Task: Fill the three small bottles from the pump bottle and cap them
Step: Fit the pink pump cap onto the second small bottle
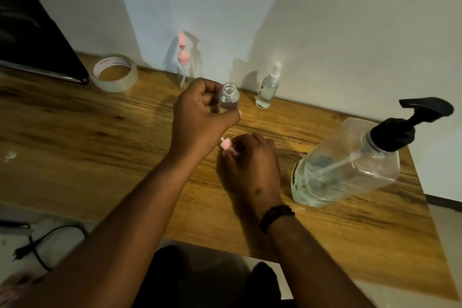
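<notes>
The uncapped small bottle (229, 97) stands mid-table, gripped by the left hand (200, 120). The right hand (252, 165), just nearer, pinches its pink spray cap (226, 145); the pump bottle (350, 165) stands to the right.

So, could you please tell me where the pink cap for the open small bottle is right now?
In the head view the pink cap is mid-table in the right hand, just below the left hand gripping the open small bottle.
</notes>
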Demonstrator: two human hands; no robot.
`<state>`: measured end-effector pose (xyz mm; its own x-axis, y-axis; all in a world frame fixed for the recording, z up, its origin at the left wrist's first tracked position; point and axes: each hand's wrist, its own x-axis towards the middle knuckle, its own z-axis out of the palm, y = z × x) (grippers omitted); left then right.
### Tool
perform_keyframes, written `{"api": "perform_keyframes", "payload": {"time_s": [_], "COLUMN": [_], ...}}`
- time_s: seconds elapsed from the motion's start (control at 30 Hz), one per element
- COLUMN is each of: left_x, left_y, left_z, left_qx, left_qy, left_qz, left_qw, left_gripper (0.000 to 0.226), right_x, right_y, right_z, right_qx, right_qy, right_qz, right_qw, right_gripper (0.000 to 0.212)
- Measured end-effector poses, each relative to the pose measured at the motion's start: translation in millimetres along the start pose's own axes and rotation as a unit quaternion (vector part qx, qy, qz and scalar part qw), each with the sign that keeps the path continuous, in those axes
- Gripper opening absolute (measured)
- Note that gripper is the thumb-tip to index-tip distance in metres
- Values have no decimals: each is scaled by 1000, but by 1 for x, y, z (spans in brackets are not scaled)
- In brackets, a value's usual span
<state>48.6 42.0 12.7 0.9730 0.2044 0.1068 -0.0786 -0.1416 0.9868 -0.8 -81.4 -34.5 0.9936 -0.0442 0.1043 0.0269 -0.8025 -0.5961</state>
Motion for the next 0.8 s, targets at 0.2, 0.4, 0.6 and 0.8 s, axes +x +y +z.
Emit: {"api": "perform_keyframes", "payload": {"time_s": [0.2, 0.4, 0.6, 0.8], "left_x": [3, 3, 2, -2], "left_y": [-6, -7, -5, -2], "left_z": [1, 2, 5, 6], "left_qx": [-6, -5, -10, -5], "left_qy": [-4, -2, -9, -11], "left_qz": [6, 13, 15, 22], "left_qw": [1000, 1000, 1000, 1000], "left_gripper": [46, 44, 48, 48], "right_x": [4, 8, 12, 10], "right_y": [-2, -7, -6, -5], "right_z": [-9, -20, -25, -26], "right_qx": [151, 312, 398, 390], "right_qy": [69, 143, 180, 216], "right_qz": [21, 3, -4, -21], "right_qw": [986, 939, 900, 895], "right_gripper": [13, 17, 22, 21]}}
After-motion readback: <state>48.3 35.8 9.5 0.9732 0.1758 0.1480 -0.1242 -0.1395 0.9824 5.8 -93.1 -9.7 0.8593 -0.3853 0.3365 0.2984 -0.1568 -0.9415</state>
